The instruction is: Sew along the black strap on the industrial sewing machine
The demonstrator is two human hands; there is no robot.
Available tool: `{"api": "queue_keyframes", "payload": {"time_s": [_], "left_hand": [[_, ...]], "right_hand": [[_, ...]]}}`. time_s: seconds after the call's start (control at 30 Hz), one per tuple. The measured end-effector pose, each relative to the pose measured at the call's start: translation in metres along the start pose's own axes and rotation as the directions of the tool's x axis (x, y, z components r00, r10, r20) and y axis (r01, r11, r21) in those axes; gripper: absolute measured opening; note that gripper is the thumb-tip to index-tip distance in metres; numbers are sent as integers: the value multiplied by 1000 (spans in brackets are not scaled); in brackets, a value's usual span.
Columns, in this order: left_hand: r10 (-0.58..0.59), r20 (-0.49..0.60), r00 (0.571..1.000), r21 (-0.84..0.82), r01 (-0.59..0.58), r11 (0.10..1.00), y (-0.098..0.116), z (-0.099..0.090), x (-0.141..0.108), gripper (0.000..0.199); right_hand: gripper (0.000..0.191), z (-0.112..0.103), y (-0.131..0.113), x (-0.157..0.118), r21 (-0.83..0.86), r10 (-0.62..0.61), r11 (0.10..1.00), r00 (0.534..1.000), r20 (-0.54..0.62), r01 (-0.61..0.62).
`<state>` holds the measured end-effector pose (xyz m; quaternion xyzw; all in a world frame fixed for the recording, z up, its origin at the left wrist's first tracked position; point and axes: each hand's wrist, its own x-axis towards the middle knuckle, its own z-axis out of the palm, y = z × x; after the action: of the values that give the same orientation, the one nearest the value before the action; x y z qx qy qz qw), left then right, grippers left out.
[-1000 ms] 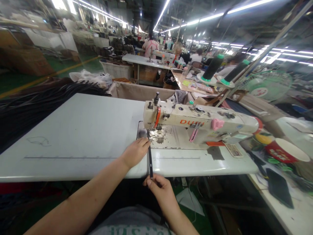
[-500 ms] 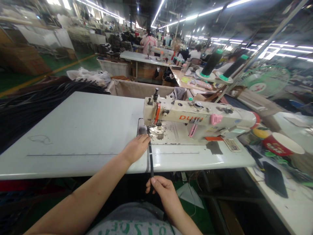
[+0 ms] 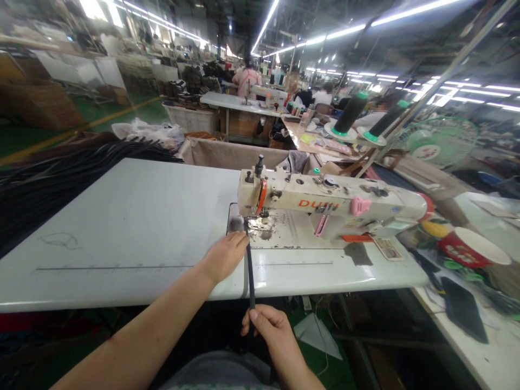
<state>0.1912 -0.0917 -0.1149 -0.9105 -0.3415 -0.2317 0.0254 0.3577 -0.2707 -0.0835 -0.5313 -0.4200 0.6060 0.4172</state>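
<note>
A narrow black strap [image 3: 251,279] runs from under the needle area of a white sewing machine [image 3: 292,189] toward me, over the table's front edge. My left hand [image 3: 228,253] lies at the strap just in front of the presser foot, its fingers together and gripping the strap's left side. Below the table edge, my right hand [image 3: 266,323] pinches the same strap between thumb and fingers. Where the strap meets the needle is small and partly hidden by the machine head.
The white sewing table [image 3: 134,216] carries a printed ruler line. A heap of black straps [image 3: 60,181] lies left. Two thread cones [image 3: 350,115] stand behind the machine. A red bowl [image 3: 467,249] and a dark phone [image 3: 463,309] are at right. People work farther back.
White marks on the strap in front of my left hand no longer show, and that stretch is plain black now. The table and machine sit slightly lower in view. Both hands keep their hold.
</note>
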Motion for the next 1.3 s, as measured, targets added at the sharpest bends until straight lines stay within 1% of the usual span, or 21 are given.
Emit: {"api": "queue_keyframes", "payload": {"time_s": [0.13,0.33,0.6,0.73,0.87,1.0,1.07,1.17,1.23,1.3], "left_hand": [[-7,-18,1000,37,8,999,2,-2,0,25],[-41,-21,999,2,41,999,2,-2,5,29],[-79,-24,997,-15,78,997,2,-3,8,32],[-46,-27,999,12,46,999,3,-4,6,27],[-4,-41,999,35,5,999,4,-7,4,24],[5,-39,999,29,-4,1000,5,-8,4,24],[6,-45,999,40,-4,999,4,-7,3,23],[12,-58,998,59,-9,998,3,-5,3,23],[20,-54,998,67,-17,998,3,-5,3,23],[24,-44,999,67,-21,998,2,-5,2,24]], "right_hand": [[51,-1,8,4,0,-4,1000,1000,-2,4],[51,-3,22,7,0,-8,1000,1000,-7,8],[54,-4,26,7,15,-24,1000,1000,-8,24],[51,-4,23,6,21,-47,999,999,24,47],[49,-4,17,5,44,-43,998,998,51,41],[45,-4,7,6,-13,-90,996,995,41,91],[40,-4,3,7,-46,-101,994,995,24,102],[32,-2,-2,11,-119,-91,989,995,-36,86],[31,1,-7,15,-171,-95,982,993,-65,83],[29,3,-12,20,-181,-90,981,993,-74,76]]}}
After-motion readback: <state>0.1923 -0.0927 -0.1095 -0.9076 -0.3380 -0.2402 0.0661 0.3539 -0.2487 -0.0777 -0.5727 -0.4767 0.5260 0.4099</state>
